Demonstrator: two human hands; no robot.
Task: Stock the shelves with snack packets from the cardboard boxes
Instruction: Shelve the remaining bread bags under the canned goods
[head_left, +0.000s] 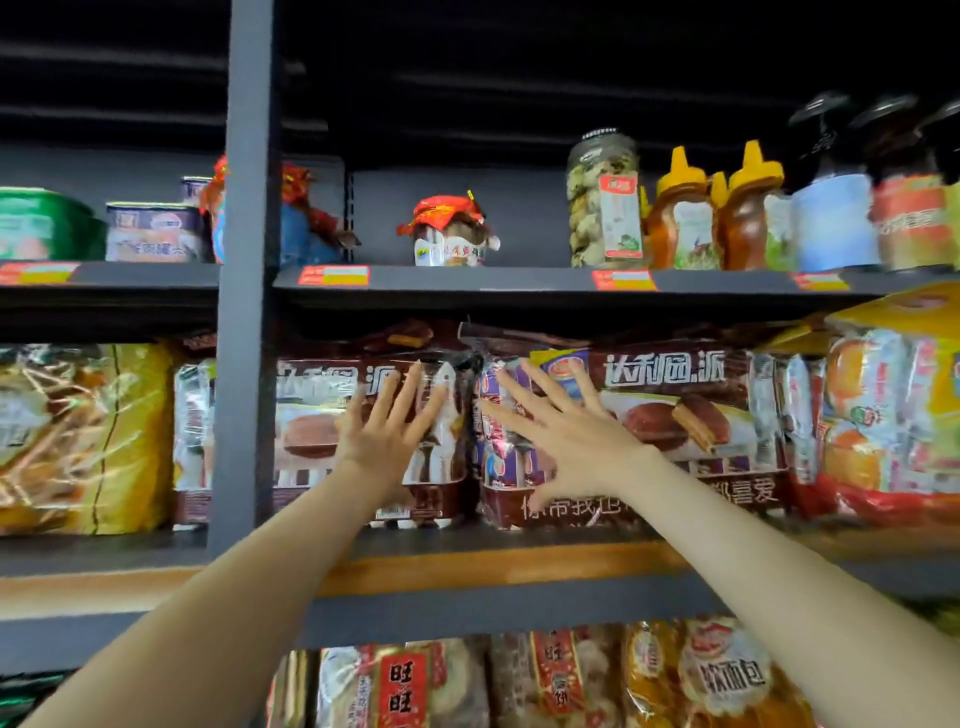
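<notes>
Hands pressed flat on two brown pie packets standing on the middle shelf (493, 569): left hand (382, 436) on the left packet (311, 431), right hand (566, 441) on the right packet (691, 410), fingers spread straight, gripping nothing. A grey upright post (244, 312) crosses the left packet's side; jars (602, 202) stand on the shelf above.

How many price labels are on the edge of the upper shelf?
4 price labels: one at the far left, one just right of the post, one under the tall jar, one under the blue-labelled bottle. More may be hidden.
</notes>
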